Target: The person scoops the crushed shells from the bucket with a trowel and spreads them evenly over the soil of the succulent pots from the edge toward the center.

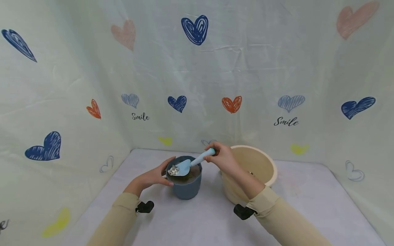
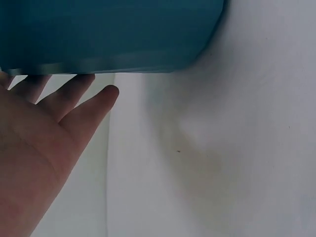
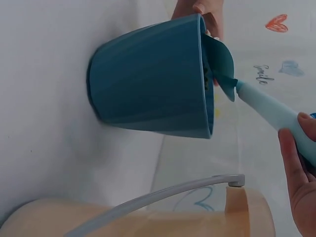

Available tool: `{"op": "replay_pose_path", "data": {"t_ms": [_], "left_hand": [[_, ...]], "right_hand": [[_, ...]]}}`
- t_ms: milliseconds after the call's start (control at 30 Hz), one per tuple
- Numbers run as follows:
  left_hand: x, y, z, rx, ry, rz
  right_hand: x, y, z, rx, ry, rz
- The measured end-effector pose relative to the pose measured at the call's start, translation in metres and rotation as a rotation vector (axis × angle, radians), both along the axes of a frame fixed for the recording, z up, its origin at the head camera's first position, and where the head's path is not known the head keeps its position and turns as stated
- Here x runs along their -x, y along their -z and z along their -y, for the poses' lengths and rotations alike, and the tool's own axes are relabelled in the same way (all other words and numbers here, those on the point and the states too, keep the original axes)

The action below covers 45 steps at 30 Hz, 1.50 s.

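Observation:
A small hand trowel [image 1: 184,167] with a light blue handle is in my right hand [image 1: 224,158], gripped by the handle. Its blade is tilted down over the blue flowerpot [image 1: 186,191] and carries pale, gravel-like bits [image 1: 173,170] near the pot's left rim. Brownish material shows inside the pot, partly hidden by the blade. My left hand [image 1: 155,176] holds the pot from the left side, thumb in front and fingers behind. In the left wrist view, fingers [image 2: 91,111] lie along the pot's wall. The right wrist view shows the blade [image 3: 221,64] just inside the rim.
To the right stands a cream bucket [image 1: 261,157] with a grey handle [image 3: 163,195], partly behind my right forearm; a few small bits show inside. A white cloth [image 1: 197,222] covers the table. A curtain printed with hearts [image 1: 195,30] hangs behind.

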<state>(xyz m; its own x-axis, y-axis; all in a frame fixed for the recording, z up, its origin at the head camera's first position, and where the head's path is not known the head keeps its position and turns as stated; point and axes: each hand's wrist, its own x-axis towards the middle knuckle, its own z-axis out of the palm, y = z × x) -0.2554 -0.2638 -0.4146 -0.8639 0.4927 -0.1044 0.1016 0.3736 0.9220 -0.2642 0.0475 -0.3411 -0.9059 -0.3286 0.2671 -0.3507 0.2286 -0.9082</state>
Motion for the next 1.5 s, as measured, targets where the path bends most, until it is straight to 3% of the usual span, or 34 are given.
{"op": "replay_pose_path", "data": {"t_ms": [267, 767, 1500], "left_hand": [[0.004, 0.001, -0.001, -0.029, -0.020, 0.003], [-0.001, 0.005, -0.007, -0.049, -0.098, 0.012], [-0.013, 0.009, -0.025, -0.024, -0.281, 0.025]], "right_hand": [[0.004, -0.007, 0.007, -0.058, -0.009, 0.003], [0.006, -0.018, 0.017, -0.212, -0.019, -0.121], [0.002, -0.038, 0.021, -0.305, -0.091, -0.210]]}}
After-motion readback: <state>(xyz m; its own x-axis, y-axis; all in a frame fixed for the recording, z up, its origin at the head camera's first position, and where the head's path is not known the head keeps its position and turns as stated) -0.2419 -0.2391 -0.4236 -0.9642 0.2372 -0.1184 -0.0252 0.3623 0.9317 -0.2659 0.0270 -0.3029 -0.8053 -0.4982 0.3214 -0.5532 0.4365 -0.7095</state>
